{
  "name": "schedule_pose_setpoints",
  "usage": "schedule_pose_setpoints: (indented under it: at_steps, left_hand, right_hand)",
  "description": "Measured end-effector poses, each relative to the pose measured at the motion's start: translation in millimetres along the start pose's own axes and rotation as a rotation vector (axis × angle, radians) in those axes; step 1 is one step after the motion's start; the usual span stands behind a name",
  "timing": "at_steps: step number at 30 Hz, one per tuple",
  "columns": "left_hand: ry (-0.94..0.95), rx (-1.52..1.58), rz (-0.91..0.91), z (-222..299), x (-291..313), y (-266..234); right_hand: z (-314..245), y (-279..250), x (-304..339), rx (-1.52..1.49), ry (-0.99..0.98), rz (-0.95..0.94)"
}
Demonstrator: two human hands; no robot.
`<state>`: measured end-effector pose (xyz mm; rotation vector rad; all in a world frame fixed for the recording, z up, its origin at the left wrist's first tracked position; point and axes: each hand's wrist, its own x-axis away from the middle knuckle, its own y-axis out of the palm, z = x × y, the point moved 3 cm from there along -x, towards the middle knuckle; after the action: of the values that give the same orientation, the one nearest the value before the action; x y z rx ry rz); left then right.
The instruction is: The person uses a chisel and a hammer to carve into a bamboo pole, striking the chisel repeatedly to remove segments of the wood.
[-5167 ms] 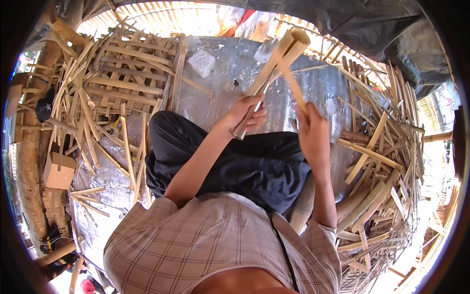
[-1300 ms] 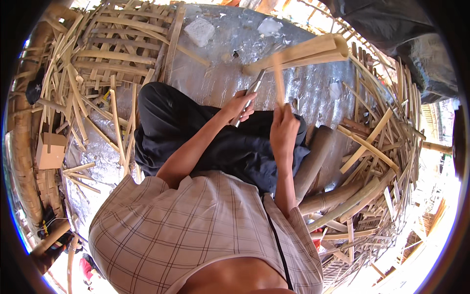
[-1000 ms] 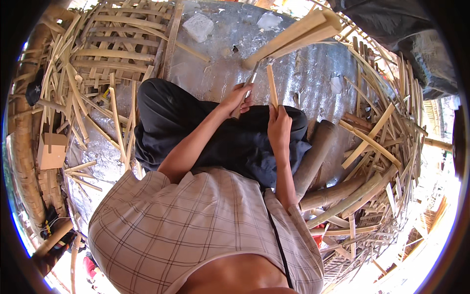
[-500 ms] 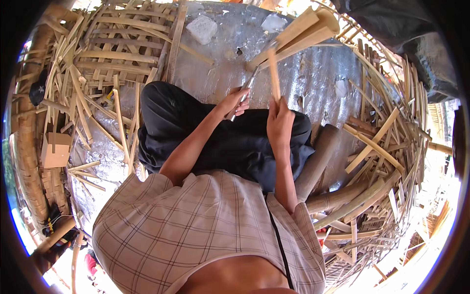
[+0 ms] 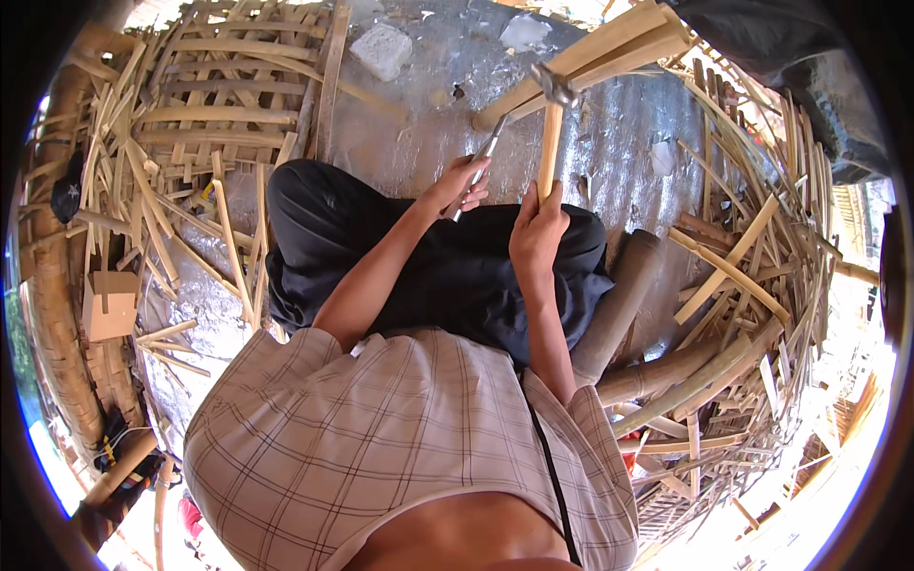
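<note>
My left hand [image 5: 461, 187] is closed around a slim metal chisel [image 5: 490, 145], which slants up and away to the right. Its far tip meets, or lies very near, the near end of a split bamboo piece [image 5: 609, 59]; the exact contact is too small to tell. In my right hand [image 5: 539, 230] is the wooden handle of a hammer [image 5: 550, 143], held upright in the picture. The hammer's metal head overlaps the bamboo in view, so I cannot tell whether they touch. Both hands are above my crossed legs in dark trousers [image 5: 409, 257].
A grey metal sheet [image 5: 428, 124] lies ahead, bearing a pale stone block [image 5: 381, 51]. Bamboo strips [image 5: 228, 238] and a woven bamboo panel [image 5: 228, 100] are at left, near a small cardboard box [image 5: 109, 306]. Bamboo poles [image 5: 619, 305] and piled strips [image 5: 728, 271] lie at right.
The hammer, blurred before, now shows sharply, its head a little farther right. The bamboo piece appears slightly farther right. My left hand keeps its grip on the chisel.
</note>
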<state>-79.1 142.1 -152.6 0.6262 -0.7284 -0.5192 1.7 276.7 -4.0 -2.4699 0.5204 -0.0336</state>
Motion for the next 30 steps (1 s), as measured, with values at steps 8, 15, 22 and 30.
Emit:
schedule_pose_setpoints:
  at_steps: [8,15,22,30]
  left_hand:
    - [-0.025,-0.104,0.058,3,3,-15]
    - [0.012,-0.068,0.037,-3,-8,-20]
    - [-0.008,-0.050,0.068,-1,-7,-31]
    - [-0.048,-0.071,0.107,-2,-4,-38]
  right_hand:
    - [40,15,1,0.112,-0.024,-0.082]
    - [78,53,5,0.258,-0.001,-0.124]
    - [44,35,-1,0.018,0.117,-0.002]
    - [40,42,-8,0.066,0.025,-0.123]
